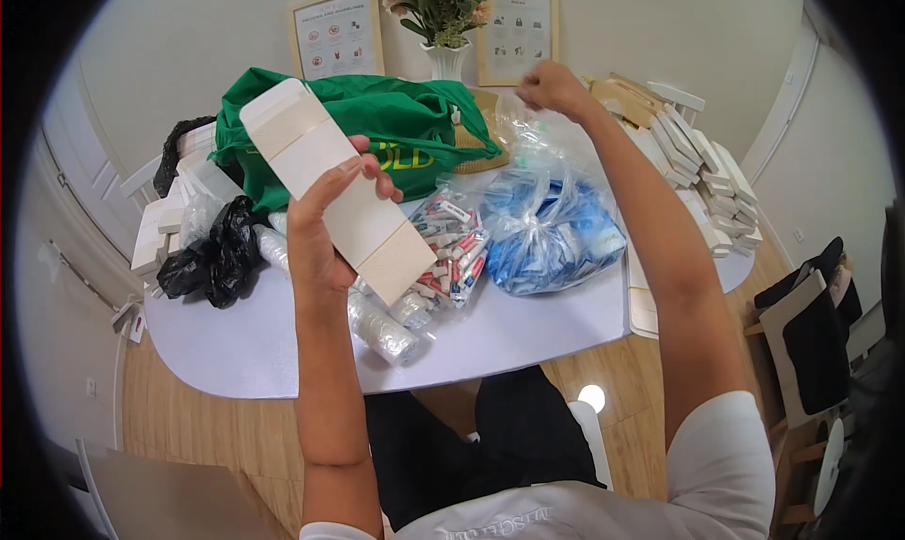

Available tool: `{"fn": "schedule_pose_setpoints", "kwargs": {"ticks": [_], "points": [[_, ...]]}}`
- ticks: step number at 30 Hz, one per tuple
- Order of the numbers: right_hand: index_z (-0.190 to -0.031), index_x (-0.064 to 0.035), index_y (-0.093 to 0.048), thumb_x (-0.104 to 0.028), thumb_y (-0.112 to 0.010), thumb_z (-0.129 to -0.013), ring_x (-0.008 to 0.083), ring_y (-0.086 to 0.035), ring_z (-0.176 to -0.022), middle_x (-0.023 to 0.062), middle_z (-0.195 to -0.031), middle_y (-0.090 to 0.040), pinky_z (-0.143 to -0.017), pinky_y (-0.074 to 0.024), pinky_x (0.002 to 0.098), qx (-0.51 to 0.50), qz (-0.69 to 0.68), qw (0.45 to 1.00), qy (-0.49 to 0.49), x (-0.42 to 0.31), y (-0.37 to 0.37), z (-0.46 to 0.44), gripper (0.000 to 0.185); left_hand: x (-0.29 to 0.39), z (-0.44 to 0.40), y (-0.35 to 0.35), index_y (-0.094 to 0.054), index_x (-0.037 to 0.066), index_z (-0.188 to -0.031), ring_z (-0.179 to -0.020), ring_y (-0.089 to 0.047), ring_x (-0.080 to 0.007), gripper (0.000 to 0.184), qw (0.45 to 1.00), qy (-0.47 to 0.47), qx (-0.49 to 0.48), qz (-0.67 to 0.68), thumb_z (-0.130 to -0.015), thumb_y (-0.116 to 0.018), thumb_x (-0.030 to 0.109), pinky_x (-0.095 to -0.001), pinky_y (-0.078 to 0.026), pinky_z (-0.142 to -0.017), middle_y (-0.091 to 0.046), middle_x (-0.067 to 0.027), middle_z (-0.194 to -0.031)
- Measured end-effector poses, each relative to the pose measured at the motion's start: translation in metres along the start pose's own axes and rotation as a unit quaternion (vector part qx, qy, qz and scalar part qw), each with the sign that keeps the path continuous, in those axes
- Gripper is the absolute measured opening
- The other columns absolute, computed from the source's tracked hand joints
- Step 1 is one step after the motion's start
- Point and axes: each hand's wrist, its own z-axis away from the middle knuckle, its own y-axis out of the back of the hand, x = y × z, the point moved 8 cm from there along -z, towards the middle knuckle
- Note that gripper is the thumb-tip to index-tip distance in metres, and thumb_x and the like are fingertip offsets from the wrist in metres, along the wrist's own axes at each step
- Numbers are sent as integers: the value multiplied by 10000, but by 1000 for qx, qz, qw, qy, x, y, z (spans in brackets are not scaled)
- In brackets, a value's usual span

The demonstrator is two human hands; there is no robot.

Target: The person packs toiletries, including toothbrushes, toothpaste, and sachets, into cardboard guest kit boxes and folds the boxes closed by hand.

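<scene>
My left hand (330,210) grips a flat, unfolded white cardboard box (325,168), its long panels and crease lines facing up, tilted over the table. My right hand (556,90) is raised at the back, fingers curled together, above some clear plastic bags (537,139); whatever its fingers hold, if anything, is hidden. Below and between my arms lie a clear bag of small tubes with red and blue print (462,243), a tied clear bag of blue packets (551,234) and a plastic-wrapped roll of round white pieces (382,333).
A green cloth bag (377,116) spreads across the back of the table (226,351). Black plastic bags (222,253) lie at the left. Stacks of white boxes (712,177) stand at the right. Behind are a flower vase (448,61) and two framed signs (337,33).
</scene>
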Motion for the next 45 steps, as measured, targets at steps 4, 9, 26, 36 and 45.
{"fn": "schedule_pose_setpoints", "kwargs": {"ticks": [4, 9, 26, 36, 45], "points": [[-760, 41, -678, -109, -626, -678, 296, -670, -716, 208, -805, -672, -627, -535, 374, -75, 296, 952, -10, 86, -45, -39, 179, -7, -1, 0, -506, -52, -1115, -720, -554, -205, 373, 999, 19, 22, -31, -794, -583, 121, -365, -474, -706, -551, -98, -836], [-787, 7, -685, -136, -656, -659, 278, -660, -688, 176, -792, -677, -598, -527, 365, -142, 144, 979, -5, 103, -55, -22, 193, -8, 1, -5, -506, -52, -1126, -692, -570, -201, 411, 999, 15, 13, -35, -769, -600, 130, -354, -481, -700, -569, -96, -818], [-1011, -109, -598, -180, -629, -799, 301, -619, -858, 125, -913, -654, -746, -475, 398, 190, 39, 977, 89, 40, 46, 1, 225, -30, 12, -31, -527, -30, -1100, -686, -639, -215, 388, 988, 137, -63, -46, -781, -619, 171, -338, -544, -583, -613, -126, -852], [-1010, -90, -615, -42, -623, -796, 250, -597, -790, 115, -847, -615, -751, -477, 364, -95, -70, 941, 317, -37, -24, 5, 220, -42, 13, -32, -534, -23, -1089, -687, -636, -205, 376, 982, 160, -77, -64, -783, -633, 171, -338, -545, -595, -620, -123, -861], [-1096, 5, -572, -44, -626, -839, 130, -632, -678, 105, -829, -634, -608, -522, 255, 315, -425, 785, 323, -117, 146, 60, 267, -38, 13, -32, -545, -45, -1058, -694, -642, -199, 396, 985, 133, -66, -91, -766, -666, 193, -326, -541, -608, -623, -124, -856]]}}
